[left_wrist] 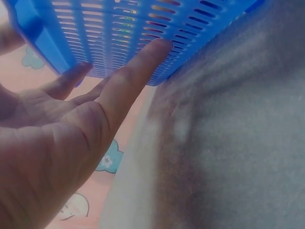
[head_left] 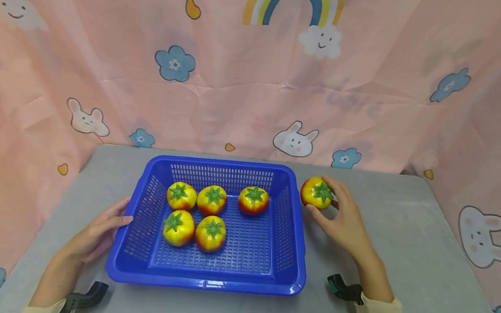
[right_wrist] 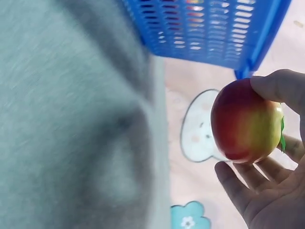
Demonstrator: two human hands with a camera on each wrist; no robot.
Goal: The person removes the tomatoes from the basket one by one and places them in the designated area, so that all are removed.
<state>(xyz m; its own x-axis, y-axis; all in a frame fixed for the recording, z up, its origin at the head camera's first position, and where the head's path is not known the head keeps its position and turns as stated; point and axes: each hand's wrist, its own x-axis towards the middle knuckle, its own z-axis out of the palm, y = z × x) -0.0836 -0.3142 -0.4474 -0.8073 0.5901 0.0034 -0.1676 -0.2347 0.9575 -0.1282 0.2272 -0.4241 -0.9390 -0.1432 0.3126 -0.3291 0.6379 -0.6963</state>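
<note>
A blue plastic basket (head_left: 203, 284) with slotted walls stands on the grey table. Inside it sit several yellow-red toy tomatoes with green leafy tops: a cluster on the left, including one toy tomato (head_left: 211, 234), and a single toy tomato (head_left: 253, 201) at the right. My left hand (head_left: 98, 232) touches the basket's left side, its fingers fairly straight against the slotted wall (left_wrist: 119, 28). Just outside the basket's right rim, my right hand (head_left: 343, 217) pinches another toy tomato (right_wrist: 245, 121) between thumb and fingers, raised off the table.
Behind the grey table (head_left: 405, 229) hangs a pink cloth (head_left: 237, 100) printed with rainbows, rabbits and flowers, which also runs along both sides. A dark wrist mount (head_left: 346, 289) is strapped to the right wrist, and a similar mount (head_left: 86, 297) to the left.
</note>
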